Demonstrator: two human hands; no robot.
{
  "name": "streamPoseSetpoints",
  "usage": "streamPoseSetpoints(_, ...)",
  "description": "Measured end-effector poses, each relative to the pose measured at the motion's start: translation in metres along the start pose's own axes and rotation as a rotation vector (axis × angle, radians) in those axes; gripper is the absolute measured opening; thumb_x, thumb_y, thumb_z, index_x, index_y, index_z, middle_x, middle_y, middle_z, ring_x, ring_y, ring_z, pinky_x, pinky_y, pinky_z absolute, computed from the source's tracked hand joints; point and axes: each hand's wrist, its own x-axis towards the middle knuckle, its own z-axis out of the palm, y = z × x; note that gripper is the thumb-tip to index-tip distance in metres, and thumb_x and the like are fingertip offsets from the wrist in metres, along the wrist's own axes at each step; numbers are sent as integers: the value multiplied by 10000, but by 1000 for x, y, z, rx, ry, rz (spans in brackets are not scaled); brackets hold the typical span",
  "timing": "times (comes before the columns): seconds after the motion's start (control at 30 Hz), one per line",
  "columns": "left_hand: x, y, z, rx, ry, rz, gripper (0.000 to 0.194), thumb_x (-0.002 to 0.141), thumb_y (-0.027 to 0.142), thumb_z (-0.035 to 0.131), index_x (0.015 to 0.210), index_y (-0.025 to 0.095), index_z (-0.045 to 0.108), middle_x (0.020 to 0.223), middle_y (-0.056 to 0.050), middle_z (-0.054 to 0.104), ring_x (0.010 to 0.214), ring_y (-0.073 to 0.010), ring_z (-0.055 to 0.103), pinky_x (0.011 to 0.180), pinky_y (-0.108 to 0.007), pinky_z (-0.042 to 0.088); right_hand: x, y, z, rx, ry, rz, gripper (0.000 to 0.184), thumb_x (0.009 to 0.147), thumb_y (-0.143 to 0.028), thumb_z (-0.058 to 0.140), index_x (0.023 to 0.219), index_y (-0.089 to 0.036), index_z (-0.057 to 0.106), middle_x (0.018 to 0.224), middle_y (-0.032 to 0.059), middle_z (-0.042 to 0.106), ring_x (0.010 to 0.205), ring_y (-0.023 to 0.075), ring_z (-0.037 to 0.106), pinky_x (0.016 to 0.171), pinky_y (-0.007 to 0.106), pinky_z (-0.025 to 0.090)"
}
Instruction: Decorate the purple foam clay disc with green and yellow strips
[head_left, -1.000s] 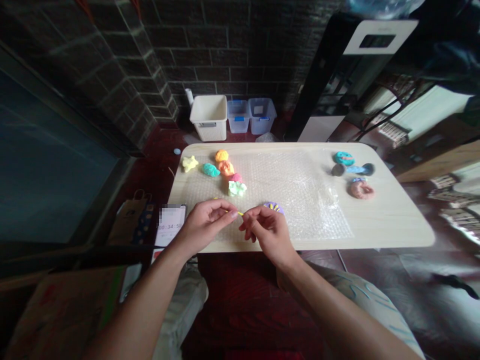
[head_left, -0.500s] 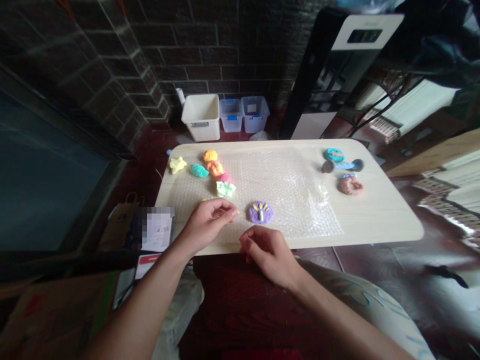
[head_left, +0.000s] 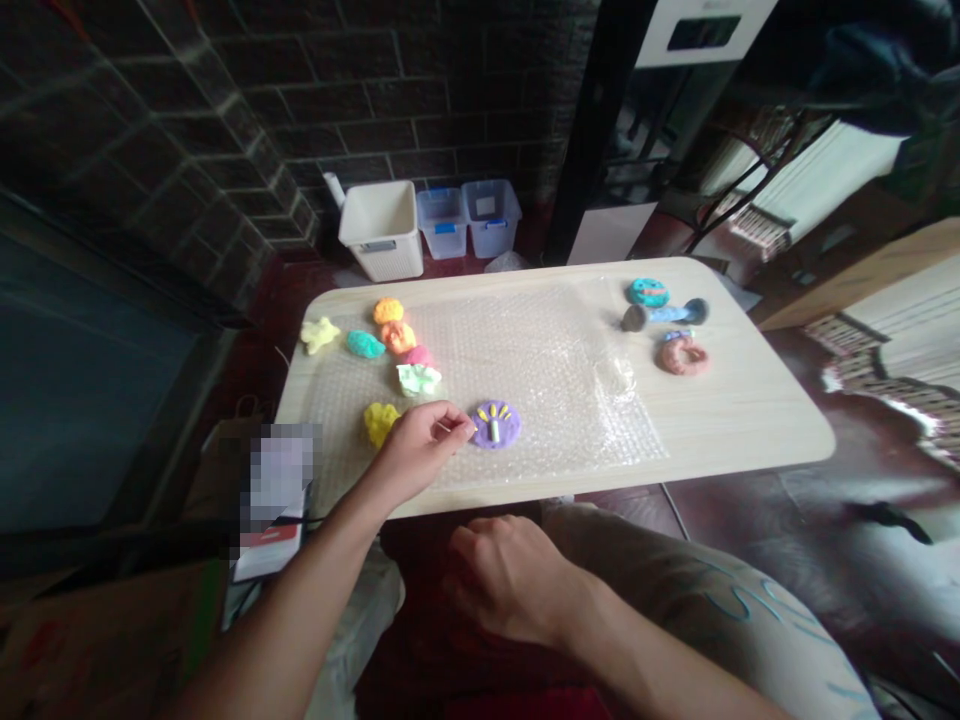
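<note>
My left hand (head_left: 431,435) is above the near part of the table, its thumb and fingers pinched on a small yellow clay piece (head_left: 475,429). That piece is at the left edge of a purple clay disc (head_left: 511,432), which bears a pale upright strip and several yellow drops fanned above it. Whether the piece touches the disc I cannot tell. A yellow clay lump (head_left: 377,420) lies behind my left wrist, partly covered. Below the table's front edge, my right hand (head_left: 517,575) is curled closed, back upward; its fingertips and anything in them are hidden.
Bubble wrap (head_left: 555,370) covers much of the table (head_left: 765,400). Clay lumps, among them a green one (head_left: 365,344) and an orange one (head_left: 397,337), lie at the left. A dumbbell-shaped piece (head_left: 666,315) and a brown ring (head_left: 684,356) lie at the right. Bins (head_left: 382,230) stand behind.
My right hand has come away from my left and dropped below the table edge. My left hand, still pinching the yellow piece, is now beside the purple disc. The view has shifted right.
</note>
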Motion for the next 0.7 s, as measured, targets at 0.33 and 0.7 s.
streamPoseSetpoints(0.33, 9, -5, 6, 3, 44, -41, 189, 813, 361, 725, 794, 173, 715, 763, -51, 739, 705, -192, 679, 649, -280, 507, -3, 0, -1, -12, 19, -25, 259, 970, -408, 616, 984, -163, 698, 921, 103, 790, 775, 275, 787, 609, 324, 506)
streamPoseSetpoints(0.7, 10, -10, 9, 61, 49, -24, 213, 874, 376, 680, 824, 173, 722, 807, -55, 755, 757, -208, 696, 632, -268, 503, -4, 0, -2, -6, -16, -24, 260, 978, -399, 621, 1004, -154, 705, 951, 116, 791, 818, 282, 791, 661, 325, 542)
